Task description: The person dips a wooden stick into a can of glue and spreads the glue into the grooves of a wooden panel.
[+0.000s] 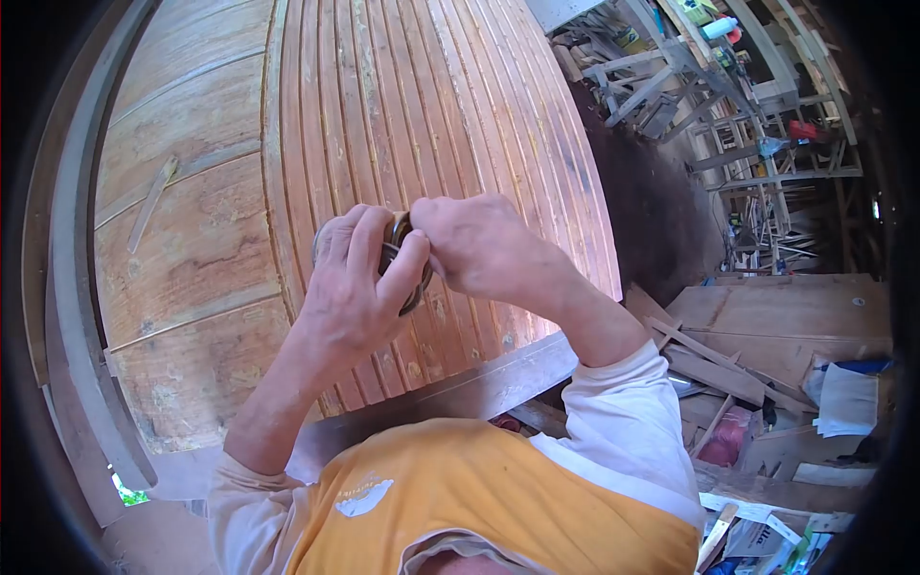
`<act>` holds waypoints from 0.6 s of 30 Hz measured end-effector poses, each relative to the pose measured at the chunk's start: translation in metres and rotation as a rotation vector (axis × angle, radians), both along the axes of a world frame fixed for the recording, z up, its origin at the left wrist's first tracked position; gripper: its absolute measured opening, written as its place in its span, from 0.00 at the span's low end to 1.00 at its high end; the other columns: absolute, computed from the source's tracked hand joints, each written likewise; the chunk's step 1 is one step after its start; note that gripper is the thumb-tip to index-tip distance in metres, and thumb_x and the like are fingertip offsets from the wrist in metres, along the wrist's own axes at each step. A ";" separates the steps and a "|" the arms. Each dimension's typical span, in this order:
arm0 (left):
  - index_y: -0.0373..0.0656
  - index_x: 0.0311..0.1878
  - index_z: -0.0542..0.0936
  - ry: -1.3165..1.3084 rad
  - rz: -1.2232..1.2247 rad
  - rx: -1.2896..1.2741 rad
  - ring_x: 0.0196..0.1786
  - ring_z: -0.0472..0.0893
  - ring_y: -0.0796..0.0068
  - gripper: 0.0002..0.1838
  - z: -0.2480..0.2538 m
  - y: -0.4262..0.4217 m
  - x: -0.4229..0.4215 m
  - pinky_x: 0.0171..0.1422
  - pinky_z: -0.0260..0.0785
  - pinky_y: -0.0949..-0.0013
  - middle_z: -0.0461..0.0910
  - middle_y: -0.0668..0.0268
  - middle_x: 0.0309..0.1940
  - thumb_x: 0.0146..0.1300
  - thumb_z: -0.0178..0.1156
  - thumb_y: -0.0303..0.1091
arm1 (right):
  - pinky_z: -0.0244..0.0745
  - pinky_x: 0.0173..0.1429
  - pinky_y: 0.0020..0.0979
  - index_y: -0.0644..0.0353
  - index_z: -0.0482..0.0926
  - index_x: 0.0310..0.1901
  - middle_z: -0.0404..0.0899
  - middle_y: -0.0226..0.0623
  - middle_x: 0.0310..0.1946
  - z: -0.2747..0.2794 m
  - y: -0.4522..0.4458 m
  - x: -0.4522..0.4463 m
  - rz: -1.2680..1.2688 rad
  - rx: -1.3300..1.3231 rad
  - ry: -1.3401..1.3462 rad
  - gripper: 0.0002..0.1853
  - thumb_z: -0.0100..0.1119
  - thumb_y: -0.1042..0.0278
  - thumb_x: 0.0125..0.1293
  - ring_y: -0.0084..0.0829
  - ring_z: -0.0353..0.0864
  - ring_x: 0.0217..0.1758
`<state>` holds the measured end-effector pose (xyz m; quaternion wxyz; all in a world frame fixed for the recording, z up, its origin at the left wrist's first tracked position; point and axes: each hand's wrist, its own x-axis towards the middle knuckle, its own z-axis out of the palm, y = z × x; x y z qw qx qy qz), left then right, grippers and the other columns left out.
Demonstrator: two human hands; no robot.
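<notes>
My left hand (347, 268) is wrapped round a small round tin (401, 230) with a shiny metal rim and a dark brownish top. The fingers of my right hand (479, 241) are closed at the far right edge of the tin; whether they pinch its lid or something smaller is hidden. Both hands are together above a grooved wooden panel (441, 115), whose slats show patches of yellowish filler. A thin flat stick (151, 206) lies on the smoother boards to the left.
The panel rests on a bench with a pale front edge (460, 383) close to my body. Long timber pieces (72, 240) run along the left side. At the right are stacked wood scraps (714, 369), a large board (786, 316) and cluttered racks (767, 163). Dark floor (661, 201) lies between.
</notes>
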<state>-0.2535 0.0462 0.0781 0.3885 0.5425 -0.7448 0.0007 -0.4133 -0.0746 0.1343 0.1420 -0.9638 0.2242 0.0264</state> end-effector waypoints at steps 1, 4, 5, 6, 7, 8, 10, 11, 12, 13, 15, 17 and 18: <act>0.43 0.61 0.71 -0.002 0.005 0.017 0.60 0.73 0.40 0.44 0.000 0.001 0.000 0.63 0.70 0.45 0.70 0.47 0.58 0.33 0.75 0.21 | 0.79 0.46 0.47 0.62 0.75 0.40 0.82 0.49 0.36 -0.002 0.003 0.004 -0.018 -0.011 0.043 0.09 0.62 0.68 0.63 0.48 0.85 0.43; 0.43 0.62 0.72 -0.008 0.012 0.023 0.60 0.73 0.41 0.41 -0.002 -0.001 0.007 0.62 0.69 0.44 0.70 0.48 0.57 0.38 0.74 0.23 | 0.80 0.47 0.46 0.62 0.76 0.41 0.83 0.50 0.38 -0.009 -0.001 0.010 0.043 0.070 0.127 0.09 0.62 0.70 0.61 0.48 0.86 0.45; 0.44 0.62 0.72 -0.008 0.013 0.017 0.59 0.74 0.42 0.40 -0.004 -0.003 0.010 0.62 0.69 0.44 0.70 0.48 0.56 0.40 0.74 0.23 | 0.79 0.46 0.47 0.62 0.76 0.40 0.83 0.50 0.38 -0.010 -0.003 0.012 0.055 0.103 0.100 0.08 0.62 0.69 0.62 0.49 0.86 0.45; 0.44 0.62 0.72 -0.008 0.015 0.012 0.59 0.74 0.42 0.38 -0.006 -0.005 0.014 0.61 0.69 0.44 0.70 0.48 0.55 0.42 0.73 0.24 | 0.79 0.45 0.47 0.62 0.76 0.40 0.83 0.50 0.37 -0.010 -0.007 0.013 0.068 0.137 0.074 0.08 0.62 0.69 0.62 0.49 0.85 0.44; 0.44 0.63 0.72 0.013 0.009 -0.017 0.59 0.74 0.42 0.39 -0.007 -0.008 0.018 0.61 0.69 0.45 0.70 0.49 0.55 0.42 0.74 0.24 | 0.79 0.45 0.47 0.62 0.76 0.39 0.83 0.50 0.37 -0.011 -0.011 0.015 0.082 0.172 0.047 0.08 0.62 0.69 0.62 0.50 0.85 0.43; 0.44 0.63 0.71 0.033 0.006 -0.046 0.59 0.74 0.42 0.40 -0.005 -0.012 0.025 0.61 0.70 0.46 0.70 0.49 0.55 0.41 0.74 0.23 | 0.78 0.42 0.44 0.61 0.76 0.38 0.82 0.48 0.35 -0.009 -0.018 0.015 0.048 0.195 0.031 0.07 0.62 0.68 0.64 0.47 0.84 0.40; 0.44 0.64 0.70 0.094 0.025 -0.090 0.58 0.74 0.42 0.43 -0.006 -0.023 0.043 0.60 0.71 0.47 0.70 0.49 0.55 0.40 0.76 0.23 | 0.77 0.37 0.39 0.60 0.75 0.38 0.82 0.42 0.32 -0.002 -0.040 0.011 -0.008 0.240 -0.003 0.07 0.60 0.66 0.67 0.41 0.83 0.34; 0.44 0.65 0.69 0.139 0.039 -0.103 0.58 0.74 0.42 0.44 -0.009 -0.030 0.055 0.60 0.72 0.48 0.70 0.49 0.55 0.40 0.77 0.23 | 0.73 0.36 0.35 0.59 0.75 0.38 0.80 0.38 0.30 -0.003 -0.051 0.005 -0.068 0.412 -0.095 0.07 0.59 0.66 0.69 0.35 0.79 0.32; 0.43 0.65 0.68 0.186 0.048 -0.119 0.57 0.75 0.42 0.45 -0.012 -0.039 0.066 0.60 0.73 0.49 0.70 0.49 0.55 0.39 0.78 0.22 | 0.70 0.34 0.31 0.59 0.75 0.38 0.77 0.34 0.28 -0.007 -0.064 -0.005 -0.135 0.579 -0.187 0.07 0.58 0.65 0.70 0.30 0.75 0.29; 0.43 0.68 0.65 0.218 0.056 -0.145 0.58 0.77 0.48 0.48 -0.015 -0.048 0.081 0.61 0.74 0.55 0.71 0.50 0.57 0.41 0.79 0.24 | 0.67 0.32 0.27 0.58 0.74 0.38 0.75 0.29 0.26 -0.012 -0.078 -0.015 -0.207 0.742 -0.280 0.07 0.57 0.65 0.71 0.24 0.71 0.27; 0.42 0.69 0.64 0.399 0.057 -0.138 0.58 0.78 0.55 0.47 -0.033 -0.068 0.107 0.62 0.74 0.58 0.73 0.52 0.57 0.45 0.78 0.24 | 0.63 0.32 0.23 0.56 0.75 0.38 0.72 0.24 0.26 -0.025 -0.103 -0.031 -0.498 0.786 -0.501 0.07 0.55 0.64 0.73 0.17 0.67 0.28; 0.42 0.70 0.63 0.522 0.099 -0.134 0.58 0.79 0.61 0.46 -0.055 -0.082 0.131 0.62 0.74 0.60 0.75 0.55 0.56 0.48 0.78 0.24 | 0.62 0.32 0.21 0.56 0.75 0.38 0.72 0.23 0.27 -0.042 -0.134 -0.048 -0.739 0.723 -0.653 0.08 0.54 0.63 0.75 0.14 0.66 0.28; 0.42 0.71 0.63 0.550 0.143 -0.139 0.57 0.79 0.63 0.46 -0.063 -0.087 0.145 0.62 0.73 0.61 0.76 0.56 0.55 0.49 0.77 0.24 | 0.63 0.32 0.21 0.57 0.75 0.37 0.73 0.24 0.27 -0.050 -0.154 -0.056 -0.828 0.642 -0.694 0.09 0.53 0.63 0.75 0.15 0.66 0.28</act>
